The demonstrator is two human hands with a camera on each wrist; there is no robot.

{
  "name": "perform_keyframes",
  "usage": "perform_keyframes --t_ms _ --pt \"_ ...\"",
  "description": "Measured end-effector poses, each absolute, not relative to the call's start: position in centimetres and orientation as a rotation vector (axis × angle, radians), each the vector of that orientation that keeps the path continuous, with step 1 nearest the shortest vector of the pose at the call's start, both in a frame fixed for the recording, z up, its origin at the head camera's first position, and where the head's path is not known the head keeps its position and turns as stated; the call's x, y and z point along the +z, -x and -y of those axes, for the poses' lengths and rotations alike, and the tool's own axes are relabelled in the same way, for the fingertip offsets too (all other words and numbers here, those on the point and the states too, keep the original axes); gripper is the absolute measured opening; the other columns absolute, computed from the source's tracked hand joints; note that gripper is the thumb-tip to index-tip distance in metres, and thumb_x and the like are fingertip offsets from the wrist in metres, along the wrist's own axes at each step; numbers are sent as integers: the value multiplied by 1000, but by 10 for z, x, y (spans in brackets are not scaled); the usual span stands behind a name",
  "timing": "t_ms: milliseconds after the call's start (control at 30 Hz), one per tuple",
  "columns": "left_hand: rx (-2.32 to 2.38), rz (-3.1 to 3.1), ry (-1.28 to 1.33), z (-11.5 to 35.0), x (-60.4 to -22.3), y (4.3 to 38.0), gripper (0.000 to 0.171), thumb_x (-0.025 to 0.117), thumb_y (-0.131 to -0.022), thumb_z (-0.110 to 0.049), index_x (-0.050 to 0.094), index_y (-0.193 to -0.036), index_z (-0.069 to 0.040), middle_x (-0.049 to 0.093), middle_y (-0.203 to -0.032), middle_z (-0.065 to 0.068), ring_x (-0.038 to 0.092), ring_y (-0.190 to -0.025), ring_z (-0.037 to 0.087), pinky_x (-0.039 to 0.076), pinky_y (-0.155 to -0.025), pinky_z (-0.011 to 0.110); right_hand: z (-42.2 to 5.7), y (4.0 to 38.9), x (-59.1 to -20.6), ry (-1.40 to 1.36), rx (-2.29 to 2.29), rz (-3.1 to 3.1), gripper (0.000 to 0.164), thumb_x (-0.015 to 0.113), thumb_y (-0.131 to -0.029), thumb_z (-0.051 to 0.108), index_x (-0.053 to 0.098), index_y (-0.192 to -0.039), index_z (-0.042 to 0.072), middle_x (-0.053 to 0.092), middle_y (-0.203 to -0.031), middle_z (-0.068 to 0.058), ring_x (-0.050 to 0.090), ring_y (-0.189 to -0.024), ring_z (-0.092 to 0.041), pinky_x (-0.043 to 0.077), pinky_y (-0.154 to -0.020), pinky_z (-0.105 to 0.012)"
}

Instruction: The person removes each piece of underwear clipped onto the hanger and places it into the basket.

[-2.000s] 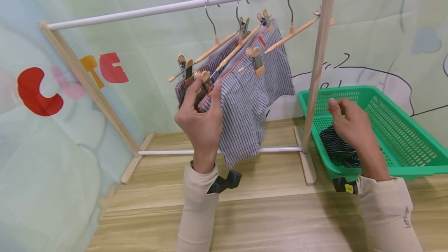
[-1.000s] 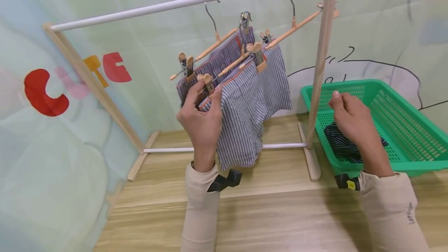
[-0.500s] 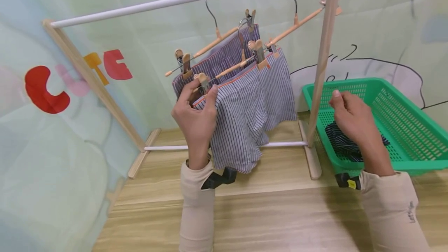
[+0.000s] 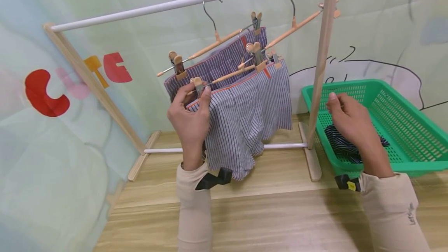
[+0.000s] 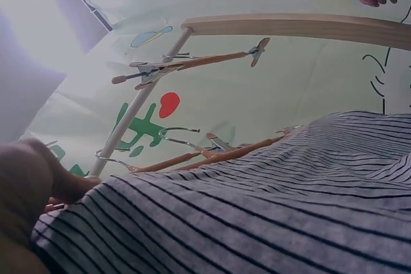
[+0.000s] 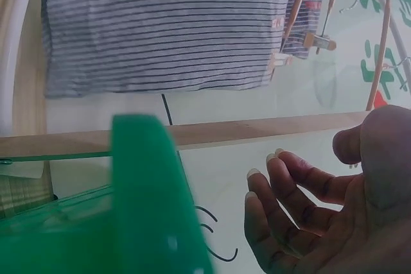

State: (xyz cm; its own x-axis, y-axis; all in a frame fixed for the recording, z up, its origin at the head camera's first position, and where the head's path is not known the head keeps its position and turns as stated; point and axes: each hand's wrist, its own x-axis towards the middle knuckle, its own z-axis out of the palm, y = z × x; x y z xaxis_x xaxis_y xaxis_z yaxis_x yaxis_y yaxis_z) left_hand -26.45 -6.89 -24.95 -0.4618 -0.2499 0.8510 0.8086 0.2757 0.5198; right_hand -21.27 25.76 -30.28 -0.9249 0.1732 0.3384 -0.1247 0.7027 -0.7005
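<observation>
In the head view my left hand (image 4: 190,123) pinches the left clip end of a clip hanger (image 4: 231,76). Light striped shorts (image 4: 241,116) with an orange waistband line hang from that hanger's clips. Its hook is off the rail, below it. Behind hang darker purple striped shorts (image 4: 217,67) on another clip hanger (image 4: 218,42), hooked on the rail. My right hand (image 4: 351,119) hovers over the green basket, fingers loosely curled around nothing; the right wrist view shows its fingers (image 6: 295,203) apart. Striped cloth (image 5: 244,222) fills the lower left wrist view, hiding the pinch.
A bare clip hanger (image 4: 294,28) hangs at the right of the white rail (image 4: 157,7). The rack's wooden post (image 4: 323,61) stands beside the green basket (image 4: 413,127), which holds dark striped cloth (image 4: 341,143). A wooden tabletop (image 4: 280,221) lies below.
The held hanger's hook has come off the rail and dropped below it. My left hand has shifted slightly left, turning the shorts to face me more. The right hand stays nearly still.
</observation>
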Motion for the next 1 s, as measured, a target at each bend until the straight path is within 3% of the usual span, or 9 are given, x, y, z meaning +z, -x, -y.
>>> perform_keyframes --t_ms 133,300,433,700,867,1000 --pt "-1383 1600 502 73 -251 269 25 73 -80 -9 67 -98 7 71 -94 18 66 -81 16 53 -68 21 -257 213 -303 18 1072 2526 63 19 -101 48 47 -120 -4 51 -118 -29 47 -102 -43 38 -75 -59" --pt "-1413 1645 462 78 -252 270 26 73 -80 -12 68 -98 6 71 -95 18 66 -80 15 52 -65 19 -256 214 -303 1 1066 2521 62 19 -101 48 48 -118 -4 52 -113 -28 48 -97 -41 38 -73 -57" --pt "-1441 1697 433 82 -252 269 28 74 -80 -17 68 -99 4 70 -94 15 64 -80 12 52 -65 23 -256 214 -303 10 1071 2526 61 19 -100 49 49 -117 -2 54 -112 -26 49 -95 -39 39 -71 -55" --pt "-1535 1776 392 90 -250 265 28 75 -79 -18 68 -98 3 71 -87 22 63 -80 15 48 -78 37 -254 214 -303 9 1082 2522 60 19 -99 51 49 -114 2 57 -110 -25 50 -95 -38 40 -71 -53" --pt "-1583 1830 380 91 -249 263 29 76 -79 -18 68 -99 2 71 -87 21 64 -81 16 50 -68 31 -253 214 -303 19 1086 2519 61 18 -99 53 49 -113 3 57 -110 -24 50 -96 -38 40 -73 -54" --pt "-1633 1849 410 93 -248 262 28 76 -79 -16 68 -99 2 72 -82 13 63 -82 18 48 -64 26 -253 214 -303 26 1100 2510 62 17 -99 53 48 -115 1 56 -113 -27 49 -101 -41 40 -75 -58"
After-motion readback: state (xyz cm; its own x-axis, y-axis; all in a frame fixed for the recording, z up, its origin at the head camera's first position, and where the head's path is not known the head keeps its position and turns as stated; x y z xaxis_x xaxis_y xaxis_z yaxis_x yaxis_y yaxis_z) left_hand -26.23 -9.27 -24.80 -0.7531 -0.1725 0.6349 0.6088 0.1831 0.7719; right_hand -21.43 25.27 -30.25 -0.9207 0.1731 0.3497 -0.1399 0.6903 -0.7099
